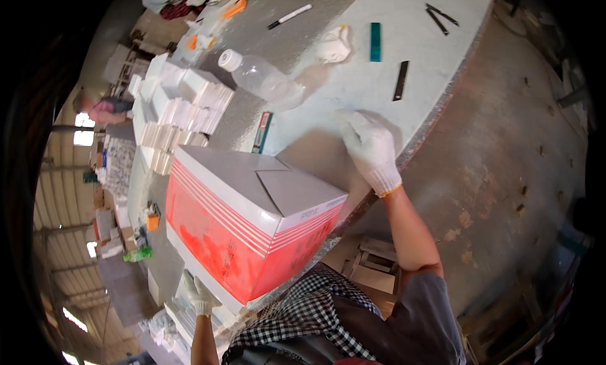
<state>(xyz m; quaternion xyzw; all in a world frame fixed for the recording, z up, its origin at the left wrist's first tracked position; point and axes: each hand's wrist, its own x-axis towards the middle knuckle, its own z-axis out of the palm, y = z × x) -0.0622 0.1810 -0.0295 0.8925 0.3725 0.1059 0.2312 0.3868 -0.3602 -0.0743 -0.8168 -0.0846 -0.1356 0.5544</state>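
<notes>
A red and white carton [218,254] with grey-white top flaps sits at the near edge of the table, in front of me. My left hand [200,295], in a white knit glove, is beside the carton's lower left side over a stack of white pieces, fingers apart and nothing visibly held. To the right of the carton, my gloved right hand [369,145] rests at the tabletop with its fingers stretched forward; its fingertips are somewhat blurred. A teal blade case [262,132] lies just behind the carton. The hidden side of the carton cannot be seen.
A clear plastic bottle [262,77] with a white cap lies behind the carton. Black blades [401,81], another teal case [375,41], a crumpled white glove [334,44] and a marker [290,16] are farther back. Stacked white pieces [180,112] stand left; a person [104,109] is beyond.
</notes>
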